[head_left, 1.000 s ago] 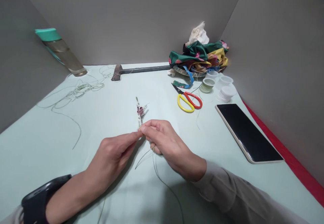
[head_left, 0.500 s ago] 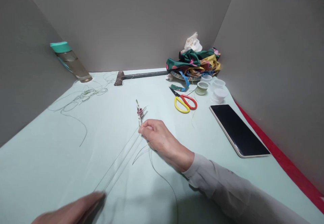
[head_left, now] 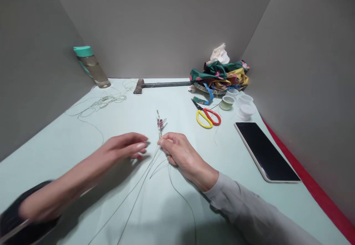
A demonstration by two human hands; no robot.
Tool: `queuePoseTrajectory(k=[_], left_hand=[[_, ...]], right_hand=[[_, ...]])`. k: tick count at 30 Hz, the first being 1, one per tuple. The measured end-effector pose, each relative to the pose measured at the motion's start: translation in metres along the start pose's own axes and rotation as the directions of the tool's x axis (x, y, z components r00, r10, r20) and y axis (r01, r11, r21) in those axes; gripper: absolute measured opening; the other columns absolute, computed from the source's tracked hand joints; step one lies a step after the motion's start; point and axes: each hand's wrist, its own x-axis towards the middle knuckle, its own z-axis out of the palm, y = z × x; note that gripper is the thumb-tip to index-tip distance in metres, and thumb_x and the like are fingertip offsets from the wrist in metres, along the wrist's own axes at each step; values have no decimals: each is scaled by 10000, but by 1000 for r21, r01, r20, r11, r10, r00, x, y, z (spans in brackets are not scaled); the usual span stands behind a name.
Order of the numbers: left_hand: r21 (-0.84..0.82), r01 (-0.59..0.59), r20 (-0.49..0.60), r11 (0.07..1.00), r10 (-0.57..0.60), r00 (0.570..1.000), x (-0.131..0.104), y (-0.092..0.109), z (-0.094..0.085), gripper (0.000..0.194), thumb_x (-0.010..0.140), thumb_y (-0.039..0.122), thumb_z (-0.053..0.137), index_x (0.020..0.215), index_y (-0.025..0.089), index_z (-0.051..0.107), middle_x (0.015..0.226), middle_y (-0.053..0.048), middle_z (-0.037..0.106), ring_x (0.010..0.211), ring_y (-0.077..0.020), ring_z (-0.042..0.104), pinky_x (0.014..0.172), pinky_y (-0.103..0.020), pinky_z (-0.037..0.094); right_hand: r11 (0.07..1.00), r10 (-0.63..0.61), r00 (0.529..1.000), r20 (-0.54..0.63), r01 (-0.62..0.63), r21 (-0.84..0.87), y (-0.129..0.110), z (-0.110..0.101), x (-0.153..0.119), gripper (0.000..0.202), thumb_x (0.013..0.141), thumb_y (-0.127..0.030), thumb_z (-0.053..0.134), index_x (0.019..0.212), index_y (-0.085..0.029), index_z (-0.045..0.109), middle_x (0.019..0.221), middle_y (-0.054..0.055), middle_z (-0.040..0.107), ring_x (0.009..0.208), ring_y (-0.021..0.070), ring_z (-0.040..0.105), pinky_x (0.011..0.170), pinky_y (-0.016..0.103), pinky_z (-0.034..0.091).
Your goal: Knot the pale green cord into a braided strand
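Note:
Thin pale green cords (head_left: 144, 176) run from a small knotted piece (head_left: 159, 125) with dark red and silvery bits, which lies mid-table. My right hand (head_left: 177, 149) pinches the cords just below that piece, thumb against forefinger. One loose cord hangs in a curve from beneath this hand towards the front edge. Left of the cords, my left hand (head_left: 127, 147) hovers with its fingers a little apart, slightly blurred, holding nothing. Its fingertips are close to the pinched spot but do not touch it.
Scissors (head_left: 206, 116), spools of thread (head_left: 226, 102), a phone (head_left: 266, 152) and bunched patterned cloth (head_left: 219, 75) lie on the right. Behind is a T-shaped bar (head_left: 163, 84). A bottle (head_left: 94, 67) and a tangle of cord (head_left: 107, 101) are at the left.
My left hand has let go of the cords it drew towards the lower left and has come up beside my right hand. The right hand keeps its pinch. The view has shifted slightly.

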Motion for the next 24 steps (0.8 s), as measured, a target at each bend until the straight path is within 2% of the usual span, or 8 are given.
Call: queuePoseTrajectory(k=[3,6,10,12,17,20,22,24], left_hand=[[-95,94,147,991,-80,986,46,-4,12,257,1047,408,728,1078,153,738,960,-42,764,832,-210,750,797,-403,655],[-152,173,235,973,-135,963,68,-6,15,247,1011,402,771,987,160,727,817,10,719,667,-162,688,657,-329,619],[-194,266,274,944,-208,939,70,-5,11,247,813,354,910,901,168,773,672,17,672,535,-133,576,541,-282,512],[-201,299,278,933,-238,931,69,-4,8,228,761,329,916,884,177,798,657,-1,672,512,-128,533,502,-273,452],[-165,334,265,928,-285,921,67,-1,8,193,768,353,847,876,193,835,693,-25,674,528,-129,489,500,-267,399],[-101,323,209,941,-297,932,62,2,10,196,829,396,790,778,208,815,625,-6,627,562,-145,489,537,-261,385],[-75,302,152,950,-288,945,59,3,12,203,827,409,791,735,228,796,647,-9,654,633,-167,544,586,-257,407],[-83,282,113,956,-272,956,56,3,15,185,808,419,818,748,245,800,764,-23,731,759,-193,620,680,-250,461]], right_hand=[[999,7,1000,1,-7,50,-4,0,-4,280,1034,-205,616,767,-186,534,635,-98,405,489,62,279,456,213,202],[996,28,1000,7,-28,90,-7,-1,-5,239,988,-147,544,753,-190,531,611,-97,382,497,64,242,466,240,157],[992,71,997,25,-73,103,-4,-3,0,215,1002,-199,563,788,-188,573,603,-104,359,494,64,235,458,243,159],[991,104,994,18,-105,85,-1,-4,4,210,997,-201,579,787,-193,580,580,-110,353,477,62,219,452,242,165],[986,165,985,-53,-164,24,-1,-3,6,214,968,-186,609,759,-208,573,543,-121,319,457,60,203,461,241,195],[980,201,977,-66,-201,0,-6,-3,3,212,955,-187,625,749,-208,583,556,-113,331,473,64,247,475,237,253],[972,229,971,-66,-231,-30,-9,-4,1,212,961,-198,626,753,-213,593,556,-104,343,484,74,293,481,239,282],[969,240,970,-49,-242,-42,-10,-5,-1,207,973,-204,615,767,-220,603,556,-97,365,482,83,313,472,248,272]])
